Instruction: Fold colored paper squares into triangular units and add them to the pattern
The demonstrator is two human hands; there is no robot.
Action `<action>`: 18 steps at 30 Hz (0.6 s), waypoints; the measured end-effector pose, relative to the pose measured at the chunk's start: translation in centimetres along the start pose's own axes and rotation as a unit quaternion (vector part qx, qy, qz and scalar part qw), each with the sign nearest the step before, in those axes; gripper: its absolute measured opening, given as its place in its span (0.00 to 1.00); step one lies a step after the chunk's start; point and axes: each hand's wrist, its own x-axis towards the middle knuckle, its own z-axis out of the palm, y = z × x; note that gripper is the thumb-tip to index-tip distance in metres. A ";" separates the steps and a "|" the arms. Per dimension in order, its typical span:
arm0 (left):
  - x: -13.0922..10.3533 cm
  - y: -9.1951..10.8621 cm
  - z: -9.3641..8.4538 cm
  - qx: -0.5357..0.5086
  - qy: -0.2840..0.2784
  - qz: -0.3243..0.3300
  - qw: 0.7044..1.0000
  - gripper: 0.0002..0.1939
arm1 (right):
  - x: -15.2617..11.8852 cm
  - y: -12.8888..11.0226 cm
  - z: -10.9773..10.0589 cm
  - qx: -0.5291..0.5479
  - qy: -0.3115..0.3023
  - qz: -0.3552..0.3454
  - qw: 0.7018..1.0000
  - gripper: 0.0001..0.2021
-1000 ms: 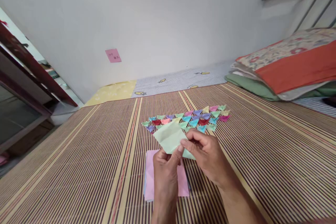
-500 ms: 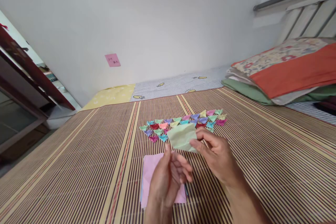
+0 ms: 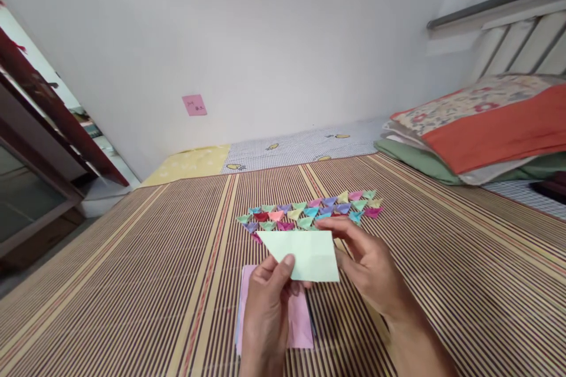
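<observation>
A pale green sheet of paper (image 3: pixel 312 253), its left end slanting to a point at the top, is held up over the mat. My left hand (image 3: pixel 269 300) is closed on its lower left part, thumb in front and the other fingers behind. At the paper's right end, my right hand (image 3: pixel 369 265) is curved with thumb and fingers apart; its fingertips are close to the top and right edges, and the paper partly hides the thumb. Under my left hand lies a stack of pink paper (image 3: pixel 300 324). Beyond the sheet, several small folded paper pieces (image 3: pixel 294 214) in many colours sit in rows.
A striped bamboo mat (image 3: pixel 145 283) covers the bed. Folded bedding (image 3: pixel 495 129) is piled at the right, below a radiator (image 3: pixel 517 47). On the white wall (image 3: pixel 283 41) ahead is a pink note (image 3: pixel 194 105). A dark door frame (image 3: pixel 53 106) stands at far left.
My left hand has closed on the pale green sheet, which has turned flat toward me and come lower. My right hand has loosened its pinch, its fingers now spread around the right end.
</observation>
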 end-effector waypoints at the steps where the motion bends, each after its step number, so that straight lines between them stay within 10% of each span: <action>1: 0.0 0.3 -0.1 0.013 0.007 0.015 1.000 0.18 | 0.0 0.0 0.0 -0.011 0.009 -0.003 1.000 0.19; 9: 0.0 0.9 -0.6 0.075 0.008 0.024 0.997 0.21 | -0.3 -2.0 -0.2 -0.075 -0.080 -0.068 0.992 0.27; 18: 0.1 0.7 -1.2 0.187 -0.004 0.075 0.979 0.17 | -0.3 -2.8 0.2 -0.089 -0.116 -0.051 0.988 0.11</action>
